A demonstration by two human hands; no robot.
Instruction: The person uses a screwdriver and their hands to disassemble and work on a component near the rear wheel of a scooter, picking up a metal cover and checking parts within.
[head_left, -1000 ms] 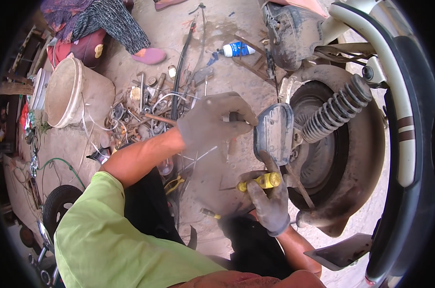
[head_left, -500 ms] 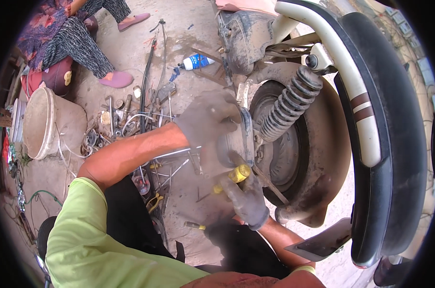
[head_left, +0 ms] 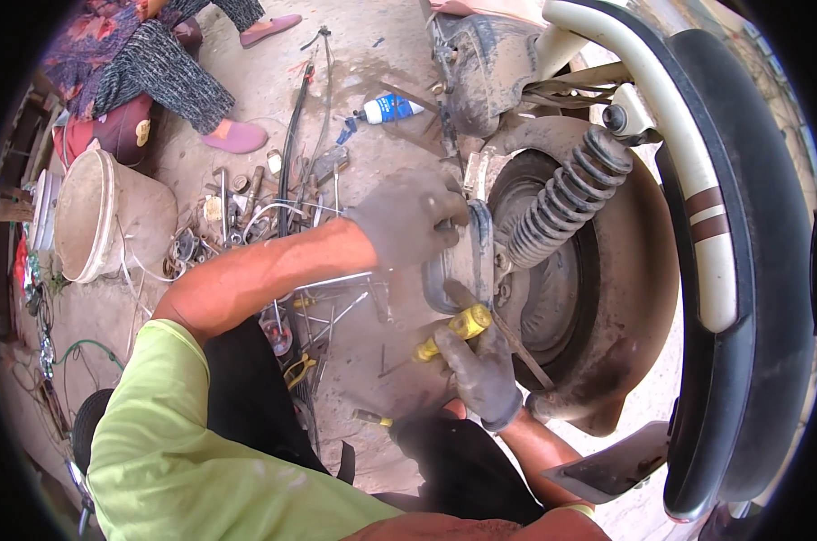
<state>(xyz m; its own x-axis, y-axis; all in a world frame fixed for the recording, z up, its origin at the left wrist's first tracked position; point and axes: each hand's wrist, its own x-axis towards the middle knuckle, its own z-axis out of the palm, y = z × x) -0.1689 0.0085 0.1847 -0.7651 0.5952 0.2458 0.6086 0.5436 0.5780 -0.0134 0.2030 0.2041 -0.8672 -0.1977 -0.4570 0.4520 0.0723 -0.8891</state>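
The left hand (head_left: 413, 219), fingers part-curled, is at the left edge of an oblong grey part (head_left: 482, 248) beside the wheel (head_left: 557, 307); whether it grips anything, I cannot tell. The right hand (head_left: 485, 374) is closed around a yellow-handled screwdriver (head_left: 470, 322) below that part, over open floor (head_left: 347, 383) between wheel and scattered tools (head_left: 224, 206).

On my remote feed, I observe one yellow-handled screwdriver (head_left: 470, 323), slanted, near a dusty grey oblong cover (head_left: 469, 270).
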